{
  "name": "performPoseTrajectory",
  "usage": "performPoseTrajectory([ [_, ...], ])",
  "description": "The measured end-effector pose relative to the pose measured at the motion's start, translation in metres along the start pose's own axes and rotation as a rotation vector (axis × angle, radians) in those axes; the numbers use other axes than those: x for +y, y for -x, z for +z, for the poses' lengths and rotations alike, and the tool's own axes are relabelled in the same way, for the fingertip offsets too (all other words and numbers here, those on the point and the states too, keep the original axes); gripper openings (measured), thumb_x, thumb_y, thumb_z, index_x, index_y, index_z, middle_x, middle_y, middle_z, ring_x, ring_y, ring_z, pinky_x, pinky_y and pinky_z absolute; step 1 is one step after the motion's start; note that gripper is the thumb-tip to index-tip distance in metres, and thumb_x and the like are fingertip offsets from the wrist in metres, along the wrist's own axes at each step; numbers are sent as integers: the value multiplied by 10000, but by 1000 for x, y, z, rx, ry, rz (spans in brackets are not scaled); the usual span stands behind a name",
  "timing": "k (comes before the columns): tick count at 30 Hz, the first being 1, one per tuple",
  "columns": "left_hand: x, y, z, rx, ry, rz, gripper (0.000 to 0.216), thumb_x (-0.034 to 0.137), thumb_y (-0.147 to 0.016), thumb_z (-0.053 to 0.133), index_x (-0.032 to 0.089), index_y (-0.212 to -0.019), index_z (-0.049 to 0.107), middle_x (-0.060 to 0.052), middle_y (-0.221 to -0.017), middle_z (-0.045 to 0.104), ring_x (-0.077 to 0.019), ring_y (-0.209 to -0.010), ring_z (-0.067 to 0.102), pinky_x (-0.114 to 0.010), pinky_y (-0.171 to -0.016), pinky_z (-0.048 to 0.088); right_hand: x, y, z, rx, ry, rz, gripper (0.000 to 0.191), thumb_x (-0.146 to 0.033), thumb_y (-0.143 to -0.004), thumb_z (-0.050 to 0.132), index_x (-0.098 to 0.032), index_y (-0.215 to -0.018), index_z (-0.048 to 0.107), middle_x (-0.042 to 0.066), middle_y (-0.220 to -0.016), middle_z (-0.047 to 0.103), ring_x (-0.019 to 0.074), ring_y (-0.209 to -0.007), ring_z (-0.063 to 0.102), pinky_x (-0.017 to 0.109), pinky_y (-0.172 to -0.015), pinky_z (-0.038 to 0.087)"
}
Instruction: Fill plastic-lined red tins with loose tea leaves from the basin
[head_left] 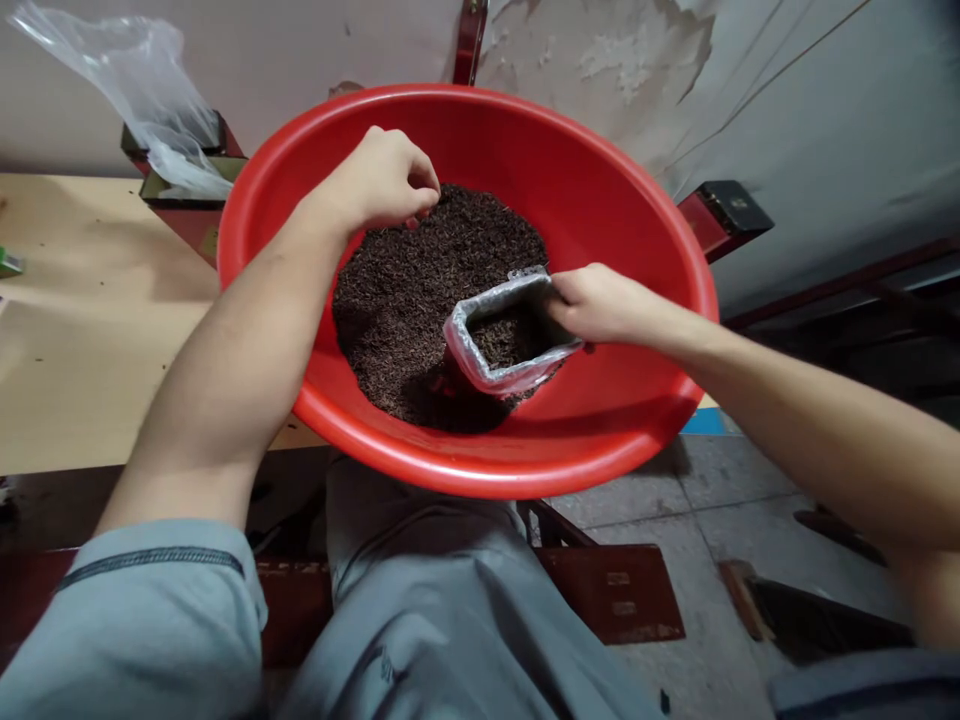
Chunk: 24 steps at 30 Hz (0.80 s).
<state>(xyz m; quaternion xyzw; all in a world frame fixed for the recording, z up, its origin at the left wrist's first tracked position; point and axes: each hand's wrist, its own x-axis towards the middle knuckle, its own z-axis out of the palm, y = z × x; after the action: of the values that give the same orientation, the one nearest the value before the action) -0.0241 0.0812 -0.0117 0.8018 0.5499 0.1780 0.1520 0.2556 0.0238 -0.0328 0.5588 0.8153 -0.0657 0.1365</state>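
R hand (600, 305) is being clamped on the pouch's (487, 378) right rim; L hand (397, 180) is being held curled above the bits (420, 290), & whether anything's being pinched can't be told. Main risk, prob.: w/ pouch being supported one-sided, rim could be bent or lining (536, 355) pulled loose, & contents spilled. Bits could also be flicked over the tub's (465, 470) edge by a quick L hand swing. Re position: pouch is being held inside tub, mouth up, tilted, directly left of R hand, nearer the wearer than L hand; base contact w/ bits is being hidden. Farther out, plastic bag (150, 90) is being propped by a box (199, 228).
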Motion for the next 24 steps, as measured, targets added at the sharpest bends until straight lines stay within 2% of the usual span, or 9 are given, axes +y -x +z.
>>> performPoseTrajectory([
  [3,-1,-1,1,-7,-14,-13,305,202,-886,586,166,-1067,829,-36,-938,841,-142,-777,734,-295,-882,587,-1,3,-7,21,-2,61,268,-208,-985,499,-139,-996,757,142,-857,769,243,-791,726,273,-662,453],
  [6,0,0,1,-35,-27,-24,304,206,-921,586,168,-1119,813,-10,-970,849,-128,-796,718,-304,-904,594,-10,4,-2,-82,-62,172,281,-195,-990,496,-94,-1032,755,141,-805,764,224,-721,722,266,-647,460],
  [8,1,1,1,-60,-37,-14,308,202,-938,568,168,-1135,802,-11,-983,851,-128,-814,717,-318,-918,600,-16,5,3,-128,-91,183,312,-189,-1000,467,-73,-1049,752,140,-748,752,220,-674,713,270,-638,466],
  [10,1,2,0,-78,-47,-4,310,203,-936,564,171,-1135,800,-22,-985,851,-140,-827,730,-344,-948,601,-18,7,3,-103,-67,148,331,-193,-1003,447,-79,-1049,754,144,-731,750,231,-680,719,276,-637,469],
  [13,-1,2,0,-89,-57,-14,323,204,-919,568,192,-1141,802,-11,-963,853,-157,-843,746,-377,-986,600,-16,9,2,-27,-18,143,334,-193,-992,452,-83,-1061,760,171,-823,776,254,-751,741,283,-638,469],
  [16,-5,-1,2,-105,-67,-26,355,220,-924,554,190,-1176,802,-11,-957,847,-153,-850,743,-366,-984,596,-16,7,8,-48,-74,188,347,-199,-990,462,-50,-1102,755,207,-928,786,250,-772,751,280,-640,477],
  [19,-15,-7,9,-133,-116,-48,387,276,-900,599,193,-1213,810,-38,-1067,833,-206,-1012,752,-351,-1013,564,-16,3,12,-85,-125,180,370,-199,-990,448,-30,-1103,757,220,-937,786,244,-757,751,277,-638,486],
  [21,-25,-13,17,-163,-148,-57,407,315,-861,643,222,-1216,820,-43,-1152,819,-255,-1143,729,-343,-1049,536,-13,1,11,-55,-100,166,366,-203,-984,451,-45,-1077,768,206,-913,788,246,-767,750,274,-638,484],
  [24,-41,-22,27,-211,-183,-56,437,359,-838,653,254,-1228,822,-40,-1194,810,-269,-1165,724,-336,-1059,526,-9,2,9,-37,-107,200,346,-217,-987,468,-61,-1038,773,170,-842,782,232,-720,738,265,-611,476],
])
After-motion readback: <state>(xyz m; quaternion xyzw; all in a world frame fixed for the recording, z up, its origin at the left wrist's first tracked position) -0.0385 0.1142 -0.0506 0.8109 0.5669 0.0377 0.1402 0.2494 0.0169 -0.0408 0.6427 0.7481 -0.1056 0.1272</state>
